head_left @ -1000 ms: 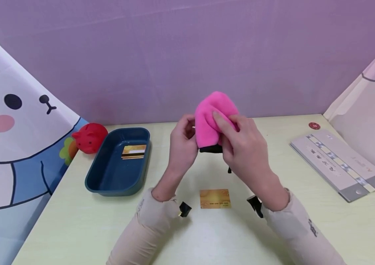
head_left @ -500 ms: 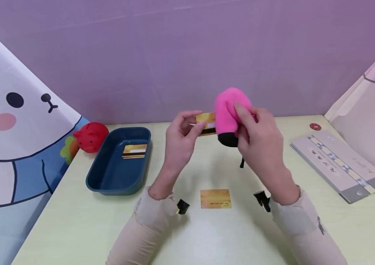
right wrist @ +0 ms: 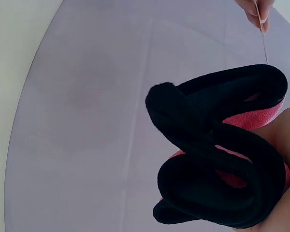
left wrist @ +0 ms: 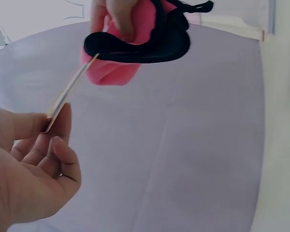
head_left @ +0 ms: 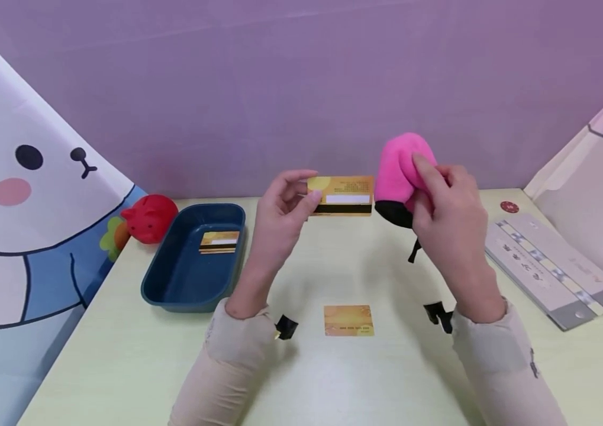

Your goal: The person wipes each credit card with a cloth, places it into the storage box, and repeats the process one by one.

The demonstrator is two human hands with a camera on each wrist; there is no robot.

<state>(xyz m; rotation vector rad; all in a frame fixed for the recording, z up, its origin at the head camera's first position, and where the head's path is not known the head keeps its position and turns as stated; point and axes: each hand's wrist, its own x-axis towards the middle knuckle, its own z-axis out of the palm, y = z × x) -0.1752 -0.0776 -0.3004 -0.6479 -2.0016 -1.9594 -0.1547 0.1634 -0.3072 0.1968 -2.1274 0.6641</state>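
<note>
In the head view, my left hand (head_left: 280, 222) pinches a gold bank card (head_left: 341, 195) by its left end, with the black magnetic stripe facing me. My right hand (head_left: 455, 222) grips a pink fleece piece (head_left: 398, 171) with black trim and a dangling black strap; its exact kind is unclear. Both are held above the table. In the left wrist view the card (left wrist: 70, 92) appears nearly edge-on, its tip near the black trim (left wrist: 150, 54). The right wrist view shows the folded trim (right wrist: 183, 113) and its opening, bunched in my grip.
Another gold card (head_left: 348, 320) lies on the table in front. A blue tray (head_left: 181, 287) at the left holds a few cards (head_left: 219, 242). Beside it sits a red piggy bank (head_left: 149, 219). A grey folder (head_left: 559, 269) and a red chip (head_left: 509, 207) lie at the right.
The hands have drawn apart. The left hand's card has come out from behind the pink fleece and now shows almost fully. The right hand has moved rightward with the fleece piece.
</note>
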